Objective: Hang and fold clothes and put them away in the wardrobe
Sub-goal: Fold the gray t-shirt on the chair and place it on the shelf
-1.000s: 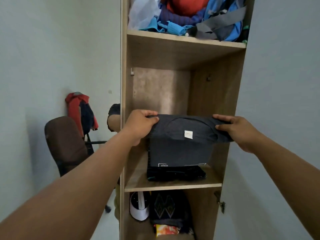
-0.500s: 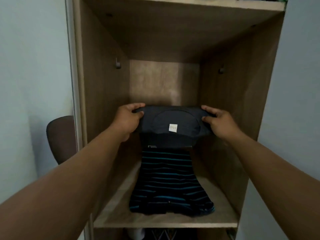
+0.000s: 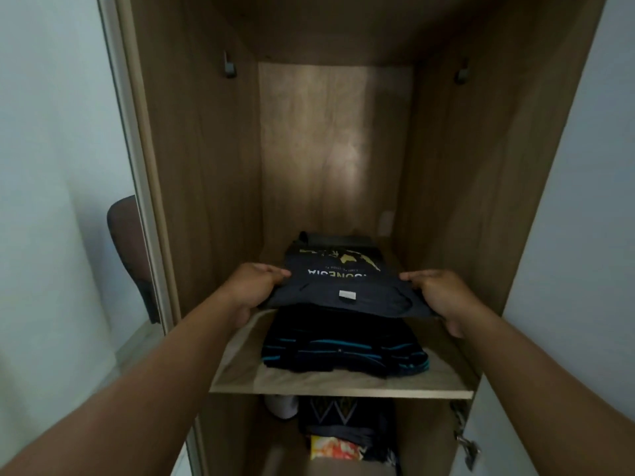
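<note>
I have the folded dark T-shirt point(image 3: 347, 286) between my two hands, my left hand point(image 3: 252, 288) gripping its left edge with the thumb on top and my right hand point(image 3: 438, 293) gripping its right edge the same way, the hands set apart by the width of the fold. The shirt lies nearly flat, printed lettering facing up and a small pale label near the edge closest to me, and it hangs just above the striped folded stack point(image 3: 343, 352) that sits on the wooden shelf point(image 3: 343, 384) directly under my hands; whether its far end already touches the stack I cannot tell. So I judge this piece is folded and all but put away: it only needs to be set down squarely on the pile and let go. Past my fingertips, toward the back panel of the wardrobe point(image 3: 206, 166), another dark folded item point(image 3: 338, 239) lies behind the shirt, so some of the folding is already done and stored. Below my wrists, in the lower compartment, I see patterned dark cloth point(image 3: 335, 412), a bright orange-and-yellow piece point(image 3: 335, 448) and something white point(image 3: 281, 405), loosely heaped as far as I can make out, which may need sorting. Up past my hands two small grey brackets point(image 3: 228, 68) sit on the side walls with no rail or hangers visible between them, so the hanging part looks not yet done here. Off beyond my left forearm a brown chair back point(image 3: 129, 245) shows beside the wardrobe.
</note>
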